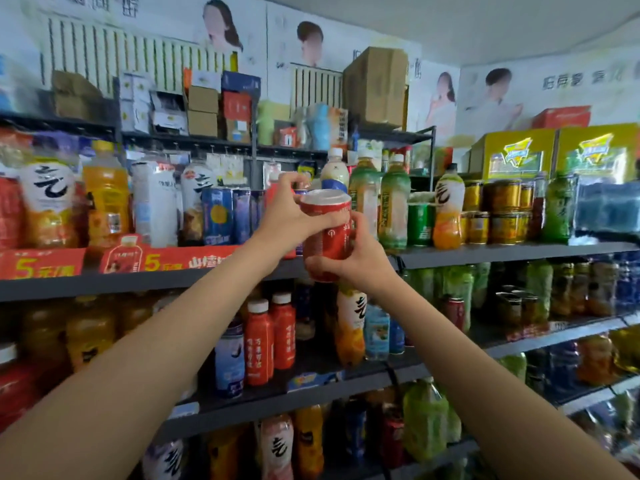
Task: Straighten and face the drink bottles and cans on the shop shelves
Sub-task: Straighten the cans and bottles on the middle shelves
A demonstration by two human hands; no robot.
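Red can (327,233) held off the upper shelf (502,252) in front of its row: left hand (287,216) pinching near the rim, right hand (353,261) wrapped round the base. Best turned between fingertips, label outward, then set upright beside blue cans (232,214).

A: Walls? 
B: White, covered in posters (221,29) of people, text blurred. 
A: Furniture? 
B: Dark grey metal shelving (502,252), several tiers. Cardboard boxes (375,86) on top, yellow cartons (519,155) right. 
A: Light? 
B: Even, bright; white ceiling (485,26).
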